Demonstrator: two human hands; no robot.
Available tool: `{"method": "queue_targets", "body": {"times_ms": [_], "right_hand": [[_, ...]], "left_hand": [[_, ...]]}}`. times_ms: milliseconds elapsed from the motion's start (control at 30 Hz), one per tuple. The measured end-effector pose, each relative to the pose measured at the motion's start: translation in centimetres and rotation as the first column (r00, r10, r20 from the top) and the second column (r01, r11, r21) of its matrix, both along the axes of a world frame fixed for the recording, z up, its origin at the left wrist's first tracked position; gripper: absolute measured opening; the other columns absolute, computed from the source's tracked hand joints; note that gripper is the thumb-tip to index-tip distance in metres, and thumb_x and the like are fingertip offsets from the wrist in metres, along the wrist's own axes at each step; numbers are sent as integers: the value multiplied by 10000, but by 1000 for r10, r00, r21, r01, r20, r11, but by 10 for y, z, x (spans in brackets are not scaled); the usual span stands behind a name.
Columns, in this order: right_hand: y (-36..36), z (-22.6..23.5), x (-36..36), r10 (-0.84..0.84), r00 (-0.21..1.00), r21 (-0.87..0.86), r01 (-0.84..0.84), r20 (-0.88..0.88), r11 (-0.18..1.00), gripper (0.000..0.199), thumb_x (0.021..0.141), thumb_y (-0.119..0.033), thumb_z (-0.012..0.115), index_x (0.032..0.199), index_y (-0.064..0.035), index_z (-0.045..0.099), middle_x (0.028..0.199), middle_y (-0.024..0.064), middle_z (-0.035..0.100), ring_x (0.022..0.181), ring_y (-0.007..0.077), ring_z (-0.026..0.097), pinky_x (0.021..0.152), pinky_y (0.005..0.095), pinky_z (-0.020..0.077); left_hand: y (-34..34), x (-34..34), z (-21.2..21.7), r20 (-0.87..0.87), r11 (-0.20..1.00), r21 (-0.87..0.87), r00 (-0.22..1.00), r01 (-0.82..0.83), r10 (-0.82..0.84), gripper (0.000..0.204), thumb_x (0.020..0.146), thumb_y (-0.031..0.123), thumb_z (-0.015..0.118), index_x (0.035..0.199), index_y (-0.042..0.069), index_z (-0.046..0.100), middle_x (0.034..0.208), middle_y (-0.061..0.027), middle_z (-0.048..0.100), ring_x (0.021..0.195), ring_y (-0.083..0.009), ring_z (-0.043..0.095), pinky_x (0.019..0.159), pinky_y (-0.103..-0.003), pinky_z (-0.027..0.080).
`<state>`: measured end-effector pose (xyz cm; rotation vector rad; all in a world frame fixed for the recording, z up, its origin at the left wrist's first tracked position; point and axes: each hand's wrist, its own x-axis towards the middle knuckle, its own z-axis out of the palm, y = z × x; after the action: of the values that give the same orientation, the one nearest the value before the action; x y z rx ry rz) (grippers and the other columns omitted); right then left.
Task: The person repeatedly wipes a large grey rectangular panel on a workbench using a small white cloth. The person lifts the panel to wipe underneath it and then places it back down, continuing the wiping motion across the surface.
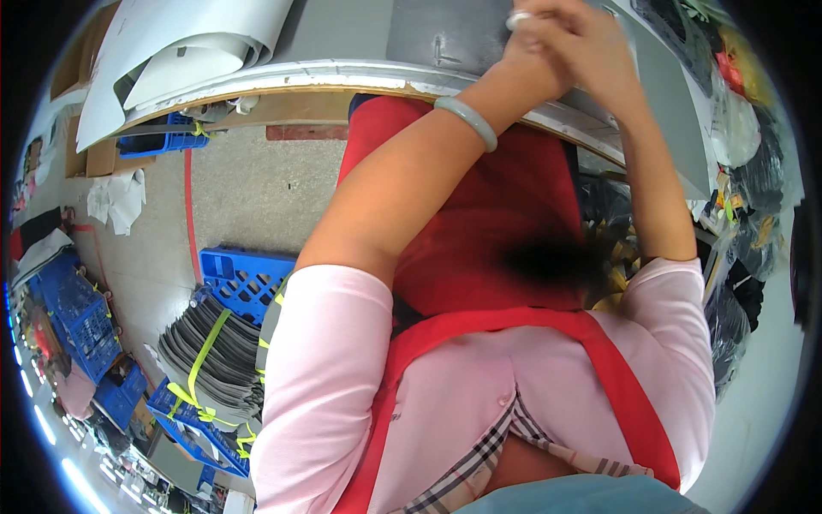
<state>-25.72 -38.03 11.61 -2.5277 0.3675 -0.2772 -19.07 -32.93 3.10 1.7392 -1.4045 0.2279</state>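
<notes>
At the table's front edge, my left hand (539,67) and my right hand (592,41) are clasped together. The right fingers fold over the left hand, whose own fingers are mostly hidden in the clasp. A small white band (518,19) shows on a finger at the top. Around my left wrist sits a pale green bangle (467,122). Beneath the hands lies a dark grey flat sheet (441,34) on the worktable (338,73). No tool or workpiece can be seen between the palms.
Rolled white sheet material (184,60) overhangs the table's left end. Strapped dark grey sheets (214,351) stand by blue crates (244,272) on the floor at left. Plastic bags (736,128) crowd the right side. White scrap (118,201) lies near a cardboard box.
</notes>
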Motion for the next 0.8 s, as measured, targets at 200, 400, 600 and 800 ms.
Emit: {"method": "queue_targets", "body": {"times_ms": [200, 400, 600, 800], "right_hand": [[-154, -47, -77, -499, 857, 332, 435, 133, 837, 245, 916, -199, 786, 1081, -20, 753, 986, 5, 717, 897, 86, 621, 839, 236, 481], [-208, -64, -96, -521, 851, 473, 433, 67, 768, 285, 915, -217, 790, 1110, -14, 743, 1024, 5, 717, 955, 88, 625, 861, 239, 482], [-194, -40, -92, -491, 871, 793, 294, 9, 534, 315, 947, -228, 755, 1206, -60, 693, 1095, 4, 706, 989, 90, 661, 932, 257, 519], [-191, -62, -96, -368, 911, 865, 26, 186, 501, 283, 985, -233, 699, 1224, -90, 650, 1102, 8, 696, 992, 112, 657, 900, 287, 528]], "left_hand": [[7, -2, 21, 232, 911, 398, 972, -112, 18, 365, 963, 229, 523, 1257, 54, 651, 1391, -163, 567, 1398, -340, 448, 1165, -709, 218], [9, 3, 7, 211, 969, 208, 973, -136, 92, 341, 986, 274, 547, 1264, 114, 664, 1353, -111, 608, 1369, -316, 490, 1146, -692, 276], [16, 6, 11, 189, 977, 181, 979, -111, 76, 335, 967, 239, 585, 1268, 108, 658, 1325, -112, 627, 1326, -327, 518, 1119, -665, 321], [60, -42, 57, 35, 947, -181, 964, 266, -264, 263, 884, 56, 677, 1146, 80, 689, 1086, -113, 688, 1007, -347, 630, 905, -465, 483]]}}
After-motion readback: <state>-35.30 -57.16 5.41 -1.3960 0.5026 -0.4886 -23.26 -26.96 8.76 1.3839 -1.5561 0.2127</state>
